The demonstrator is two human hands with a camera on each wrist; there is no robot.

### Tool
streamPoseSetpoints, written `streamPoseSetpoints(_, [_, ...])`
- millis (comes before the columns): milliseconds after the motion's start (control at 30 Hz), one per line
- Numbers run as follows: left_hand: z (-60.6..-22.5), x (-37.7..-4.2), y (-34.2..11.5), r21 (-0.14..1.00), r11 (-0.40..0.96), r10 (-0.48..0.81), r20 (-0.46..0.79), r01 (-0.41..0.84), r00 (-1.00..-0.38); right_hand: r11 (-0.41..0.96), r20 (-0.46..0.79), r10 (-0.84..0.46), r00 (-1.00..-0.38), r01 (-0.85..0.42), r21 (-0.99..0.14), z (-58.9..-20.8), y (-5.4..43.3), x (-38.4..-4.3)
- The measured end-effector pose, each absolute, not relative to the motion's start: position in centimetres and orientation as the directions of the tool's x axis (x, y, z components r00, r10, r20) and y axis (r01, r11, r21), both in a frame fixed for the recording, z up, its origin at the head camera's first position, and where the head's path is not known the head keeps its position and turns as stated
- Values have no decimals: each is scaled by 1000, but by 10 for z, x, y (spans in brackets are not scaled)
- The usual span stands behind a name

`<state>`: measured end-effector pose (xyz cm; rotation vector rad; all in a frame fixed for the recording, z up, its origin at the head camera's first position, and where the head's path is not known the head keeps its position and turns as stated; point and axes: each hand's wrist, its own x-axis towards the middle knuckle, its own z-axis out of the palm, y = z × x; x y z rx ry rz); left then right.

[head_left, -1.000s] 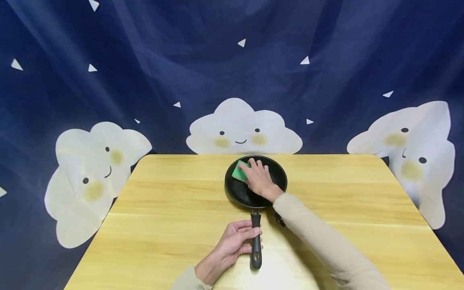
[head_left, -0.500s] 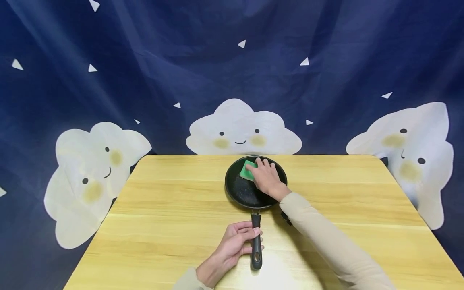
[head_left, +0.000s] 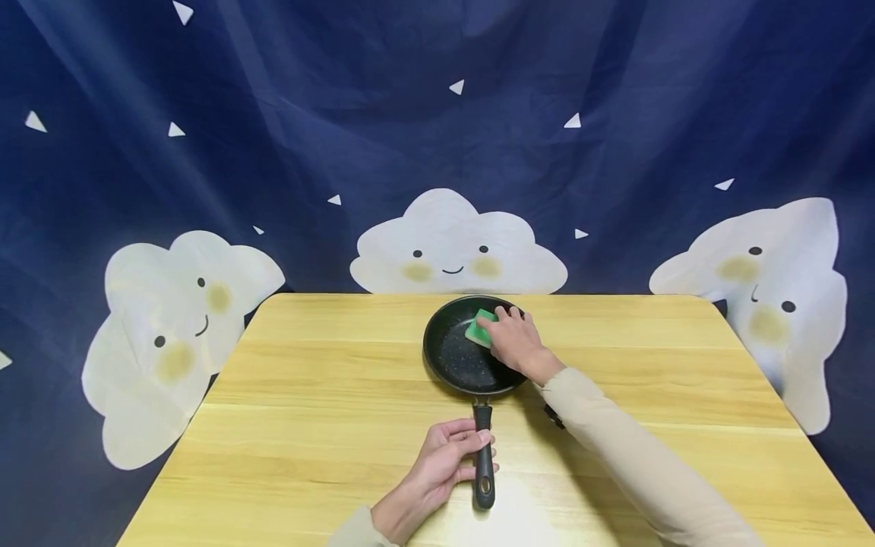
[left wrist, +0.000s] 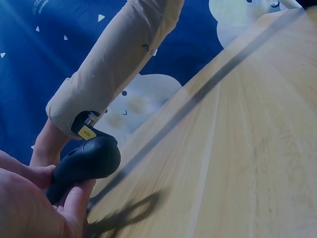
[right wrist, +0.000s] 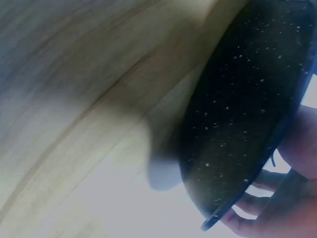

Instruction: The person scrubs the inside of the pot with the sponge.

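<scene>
In the round black frying pan (head_left: 454, 358), the right hand (head_left: 521, 343) grips a green rectangular sponge (head_left: 478, 333) on its left; the left hand (head_left: 440, 460) holds the pan's black handle (head_left: 484, 463) (pointing nearward).

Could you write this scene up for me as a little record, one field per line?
Left hand: grips the handle
Right hand: holds the sponge inside the pan
Pan colour: black with pale specks
Sponge colour: green on the visible face
Handle direction: toward the person
Table: light wood
Backdrop: dark blue, with smiling white clouds
Unclear: whether the pan's base touches the table
</scene>
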<state>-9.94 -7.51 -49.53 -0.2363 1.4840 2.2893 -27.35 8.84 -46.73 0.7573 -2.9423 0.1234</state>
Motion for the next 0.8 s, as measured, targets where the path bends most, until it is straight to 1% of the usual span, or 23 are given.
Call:
streamPoseSetpoints(233, [-495, -100, -75, 834, -364, 239, -346, -415, -907, 866, 79, -494, -866, -498, -46, -461, 93, -269])
streamPoseSetpoints(400, [-495, -100, -75, 830, -370, 240, -348, -417, -906, 849, 8, -524, -852, -522, -84, -451, 97, -265])
streamPoseSetpoints(667, [-496, -100, -74, 823, -382, 241, -350, -420, -905, 794, -63, -603, -795, -592, -135, -439, 103, -259])
streamPoseSetpoints(800, [-497, -100, -74, 821, -381, 242, -356, -426, -902, 758, -89, -646, -758, -625, -185, -437, 105, -258])
